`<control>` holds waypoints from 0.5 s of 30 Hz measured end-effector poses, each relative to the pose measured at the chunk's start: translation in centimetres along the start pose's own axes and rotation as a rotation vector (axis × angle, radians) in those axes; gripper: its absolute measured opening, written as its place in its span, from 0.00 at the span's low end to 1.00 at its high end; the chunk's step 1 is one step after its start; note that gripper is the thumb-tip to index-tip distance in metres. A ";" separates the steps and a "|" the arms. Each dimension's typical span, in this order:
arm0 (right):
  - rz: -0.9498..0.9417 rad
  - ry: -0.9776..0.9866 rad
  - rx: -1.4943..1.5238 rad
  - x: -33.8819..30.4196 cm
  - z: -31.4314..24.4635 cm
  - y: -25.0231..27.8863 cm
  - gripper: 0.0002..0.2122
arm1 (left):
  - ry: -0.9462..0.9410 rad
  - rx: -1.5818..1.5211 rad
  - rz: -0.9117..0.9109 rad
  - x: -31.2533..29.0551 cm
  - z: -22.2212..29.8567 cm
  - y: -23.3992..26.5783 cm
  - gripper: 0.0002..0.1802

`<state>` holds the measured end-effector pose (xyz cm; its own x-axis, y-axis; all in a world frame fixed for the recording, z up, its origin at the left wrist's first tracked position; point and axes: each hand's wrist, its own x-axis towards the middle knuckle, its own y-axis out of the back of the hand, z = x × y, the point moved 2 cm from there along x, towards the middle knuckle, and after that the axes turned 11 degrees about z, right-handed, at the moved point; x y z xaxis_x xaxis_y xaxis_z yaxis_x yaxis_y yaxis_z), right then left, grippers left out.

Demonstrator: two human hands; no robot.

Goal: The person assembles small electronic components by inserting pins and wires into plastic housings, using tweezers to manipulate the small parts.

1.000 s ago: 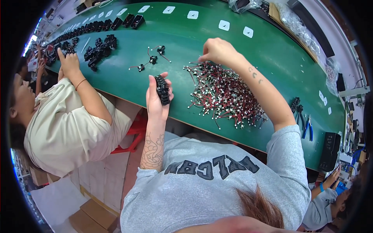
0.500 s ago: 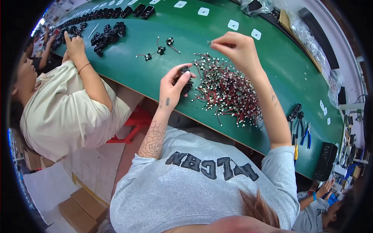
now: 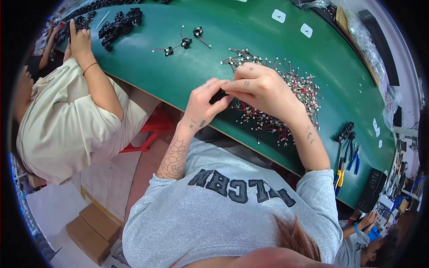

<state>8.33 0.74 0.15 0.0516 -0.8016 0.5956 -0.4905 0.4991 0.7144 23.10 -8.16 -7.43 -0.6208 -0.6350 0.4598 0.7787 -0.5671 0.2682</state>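
Long curved green bench [image 3: 178, 76], white labels [image 3: 278, 16] stuck along its far side. Tiled floor below, cardboard boxes [image 3: 91, 232] at lower left. Co-worker in beige shirt [image 3: 62, 129] sits to the left, near a row of black parts [image 3: 118, 27]. Pile of red-wired parts [image 3: 286, 102] mid-bench, pliers [image 3: 346, 152] at right. Left hand [image 3: 205, 105] and right hand [image 3: 261, 87] meet above the bench edge, both pinching one small black part [image 3: 219, 95].

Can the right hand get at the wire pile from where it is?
Probably yes: the right hand sits directly over the wire pile, nothing between them, though its fingers now meet the left hand on a small black part.
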 end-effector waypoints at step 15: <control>0.108 -0.713 0.656 -1.7 1.4 -1.4 0.04 | 0.097 -0.081 -0.031 -0.3 -0.4 0.2 0.14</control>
<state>7.73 0.93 -2.31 -0.4548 -0.8811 0.1298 -0.8598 0.4724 0.1940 23.41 -8.30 -7.79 -0.6534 -0.6619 0.3674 0.7516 -0.6253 0.2103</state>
